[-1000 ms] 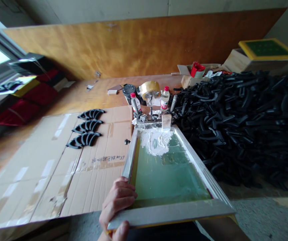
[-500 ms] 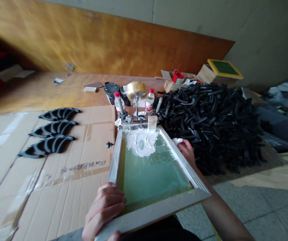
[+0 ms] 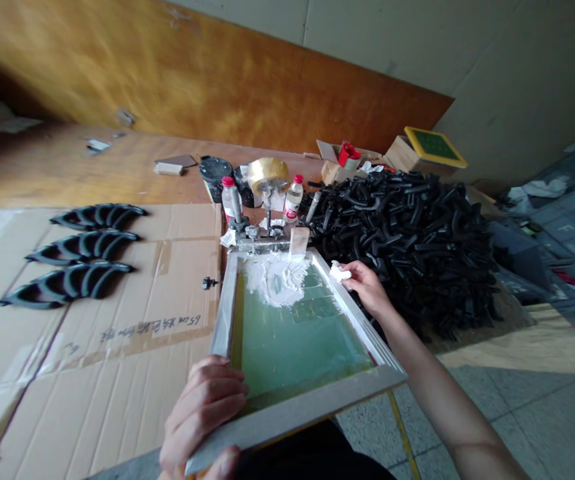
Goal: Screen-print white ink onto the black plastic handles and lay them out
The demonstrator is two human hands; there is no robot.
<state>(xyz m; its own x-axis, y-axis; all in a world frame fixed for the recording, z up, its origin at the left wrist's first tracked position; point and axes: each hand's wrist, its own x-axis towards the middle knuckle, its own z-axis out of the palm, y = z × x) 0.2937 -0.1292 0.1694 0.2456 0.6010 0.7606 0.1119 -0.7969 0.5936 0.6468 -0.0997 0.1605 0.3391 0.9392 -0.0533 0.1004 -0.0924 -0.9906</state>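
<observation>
My left hand [image 3: 205, 410] is wrapped round the near left corner of a screen printing frame [image 3: 300, 419], thumb below and fingers on top. The frame's near end is tilted up. Its green mesh [image 3: 302, 353] carries a thick smear of white paste [image 3: 277, 280] at the far end. My right hand [image 3: 366, 285] pinches a crumpled white wad [image 3: 339, 273], perhaps tissue or cloth, just beyond the frame's right rail. A clamp [image 3: 262, 244] grips the frame's far end, where a small pale block [image 3: 299, 241] stands upright.
Black curved plastic parts [image 3: 407, 233] are heaped on the right. Three fanned rows of black parts [image 3: 80, 283] lie on cardboard [image 3: 132, 387] at left. Two red-capped bottles [image 3: 294, 199], a tape roll [image 3: 267, 175] and a dark tub [image 3: 215, 170] stand behind the clamp.
My right hand has risen a little and come in closer to the frame's right rail, showing more of the white wad. My left hand keeps its hold. The whole view has shifted slightly.
</observation>
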